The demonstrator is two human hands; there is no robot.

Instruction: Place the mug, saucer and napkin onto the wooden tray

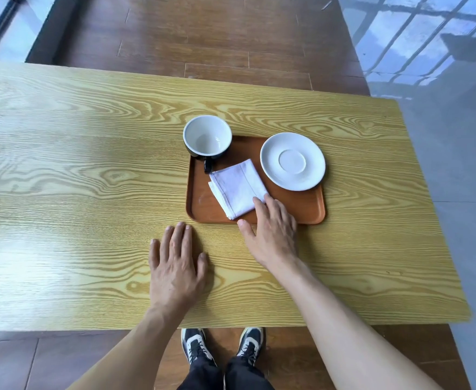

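A brown wooden tray (301,209) lies on the table. The black mug (207,137), white inside, stands on its far left corner with the handle pointing toward me. A white saucer (292,161) rests on the far right corner, overhanging the rim. The folded white napkin (237,188) lies in the tray's middle. My right hand (272,232) is spread over the tray's near edge, fingertips touching the napkin's near corner, gripping nothing. My left hand (176,266) lies flat on the table, just left of the tray.
The yellow wood-grain table (76,192) runs far to the left; its right edge is close to the tray. Dark wooden floor lies beyond, glossy grey tiles to the right. My two shoes (222,344) show below the near edge.
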